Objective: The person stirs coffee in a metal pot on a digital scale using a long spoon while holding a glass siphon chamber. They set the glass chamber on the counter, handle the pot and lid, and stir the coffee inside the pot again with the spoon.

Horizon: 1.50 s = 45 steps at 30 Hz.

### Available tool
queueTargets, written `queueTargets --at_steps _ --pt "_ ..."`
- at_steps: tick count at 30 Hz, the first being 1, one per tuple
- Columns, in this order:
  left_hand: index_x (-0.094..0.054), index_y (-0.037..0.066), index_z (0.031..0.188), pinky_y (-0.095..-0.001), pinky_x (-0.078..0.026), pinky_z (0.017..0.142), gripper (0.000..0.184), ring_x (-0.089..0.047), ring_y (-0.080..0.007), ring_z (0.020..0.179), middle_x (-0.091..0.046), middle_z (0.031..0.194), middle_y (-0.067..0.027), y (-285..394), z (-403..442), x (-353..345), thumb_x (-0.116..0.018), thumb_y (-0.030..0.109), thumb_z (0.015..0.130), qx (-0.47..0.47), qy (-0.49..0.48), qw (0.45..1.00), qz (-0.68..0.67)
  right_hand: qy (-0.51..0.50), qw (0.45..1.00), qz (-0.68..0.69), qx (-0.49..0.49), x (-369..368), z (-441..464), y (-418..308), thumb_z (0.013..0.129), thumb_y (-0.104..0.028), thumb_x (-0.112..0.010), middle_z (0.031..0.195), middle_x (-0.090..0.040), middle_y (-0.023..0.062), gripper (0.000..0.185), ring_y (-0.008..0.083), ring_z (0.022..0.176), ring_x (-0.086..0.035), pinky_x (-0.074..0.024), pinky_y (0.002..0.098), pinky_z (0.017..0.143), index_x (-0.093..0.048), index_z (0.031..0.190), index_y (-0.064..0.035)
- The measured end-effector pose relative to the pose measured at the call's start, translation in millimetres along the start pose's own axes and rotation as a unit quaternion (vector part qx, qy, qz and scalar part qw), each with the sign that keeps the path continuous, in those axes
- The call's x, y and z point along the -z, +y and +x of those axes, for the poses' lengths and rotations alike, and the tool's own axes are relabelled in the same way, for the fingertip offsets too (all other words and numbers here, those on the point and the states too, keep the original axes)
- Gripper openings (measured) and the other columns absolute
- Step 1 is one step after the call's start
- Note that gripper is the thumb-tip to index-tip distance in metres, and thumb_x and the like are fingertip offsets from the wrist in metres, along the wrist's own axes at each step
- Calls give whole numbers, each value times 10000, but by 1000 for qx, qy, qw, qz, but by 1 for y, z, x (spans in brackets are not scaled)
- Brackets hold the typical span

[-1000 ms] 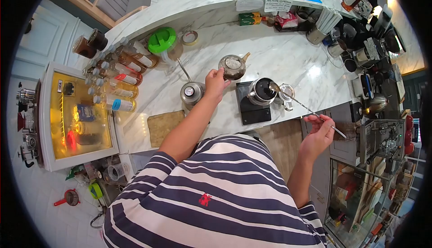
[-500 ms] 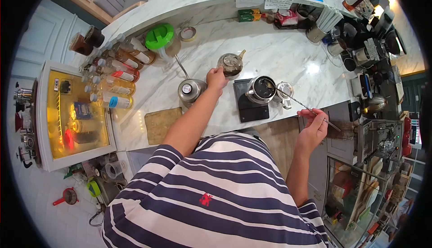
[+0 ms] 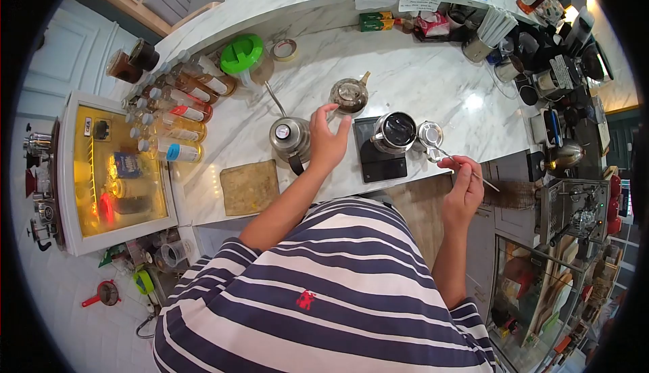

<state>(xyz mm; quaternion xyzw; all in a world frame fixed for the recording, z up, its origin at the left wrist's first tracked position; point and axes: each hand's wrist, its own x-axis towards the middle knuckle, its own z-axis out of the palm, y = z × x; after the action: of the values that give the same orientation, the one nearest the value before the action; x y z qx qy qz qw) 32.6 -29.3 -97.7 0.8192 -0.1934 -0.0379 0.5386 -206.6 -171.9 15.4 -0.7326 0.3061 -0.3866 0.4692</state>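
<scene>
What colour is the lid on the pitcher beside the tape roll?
Bright green; the lid shows best in the head view.

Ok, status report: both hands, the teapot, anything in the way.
Left hand open beside teapot. Right hand holds spoon. Teapot on counter. Kettle close by left hand.

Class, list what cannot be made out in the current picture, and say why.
All in the head view:
- Whether the left hand touches the glass teapot: fingers obscure the meeting point.
- The tip of the spoon: lost against the shiny metal vessel.
- How deep the steel pot is filled: its wall hides this.
- Paper note: writing too small.
- Striped shirt collar: beyond the bottom edge.
</scene>
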Motion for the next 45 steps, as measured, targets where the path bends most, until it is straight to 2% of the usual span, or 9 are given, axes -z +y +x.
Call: queueTargets --at_steps 5,8,11,18,24,27,33,39,45 --pt "-662 55 1150 -403 -529 895 303 -683 -252 1054 -707 1162 -97 36 -20 31 -734 266 944 -70 -129 989 -13 -15 999 -43 26 -4 -1 -9 1097 -107 -443 966 -742 140 290 203 881 -711 -540 337 842 -672 1053 65" --pt "-678 49 1060 -411 -507 912 255 -655 -294 1029 -706 1018 -102 46 -26 26 -757 231 900 -92 -139 985 -47 -4 998 -54 29 -9 1 -11 1093 -107 -455 964 -746 131 294 199 863 -711 -538 324 833 -684 1035 67" --pt "-687 56 1102 -379 -527 899 271 -689 -260 1037 -728 1088 -106 49 -27 22 -764 222 903 -110 -172 979 -17 10 997 -66 41 -8 1 -9 1088 -101 -469 961 -749 120 287 193 846 -707 -532 311 812 -696 1025 64" --pt "-688 38 1075 -387 -526 871 246 -692 -265 983 -726 1021 -108 55 -28 14 -769 180 891 -120 -176 977 -8 -9 994 -85 73 -14 -6 -18 1073 -82 -493 935 -748 116 267 179 814 -696 -526 299 749 -714 987 41" --pt "-699 25 1017 -383 -527 843 203 -699 -264 935 -725 986 -110 55 -23 11 -774 161 886 -125 -176 976 -20 12 990 -113 82 -7 -3 -15 1065 -71 -511 938 -752 111 237 174 819 -702 -530 292 757 -714 1003 36" --pt "-701 19 1001 -384 -527 828 196 -700 -271 913 -724 973 -114 55 -23 11 -775 159 885 -129 -176 976 -24 -23 992 -96 73 -12 -7 -22 1062 -67 -519 941 -751 110 216 188 826 -707 -534 299 752 -706 1019 33" --pt "-699 13 976 -385 -525 800 194 -698 -279 889 -714 954 -126 55 -22 12 -775 167 887 -142 -172 975 -10 -15 991 -101 83 -3 0 -11 1047 -31 -532 959 -743 114 168 209 842 -705 -536 305 761 -694 1033 14" --pt "-691 13 978 -387 -525 783 196 -696 -284 876 -707 941 -131 54 -24 11 -768 173 895 -150 -172 974 -7 -63 973 -149 163 -11 0 -29 984 13 -594 930 -719 112 114 282 869 -670 -527 358 787 -706 972 -1" --pt "-687 11 977 -386 -526 773 194 -698 -277 868 -705 932 -131 54 -24 10 -767 168 895 -141 -176 974 4 -28 978 -150 139 -5 6 -26 966 19 -611 938 -723 108 103 294 865 -659 -518 364 783 -711 965 -7"
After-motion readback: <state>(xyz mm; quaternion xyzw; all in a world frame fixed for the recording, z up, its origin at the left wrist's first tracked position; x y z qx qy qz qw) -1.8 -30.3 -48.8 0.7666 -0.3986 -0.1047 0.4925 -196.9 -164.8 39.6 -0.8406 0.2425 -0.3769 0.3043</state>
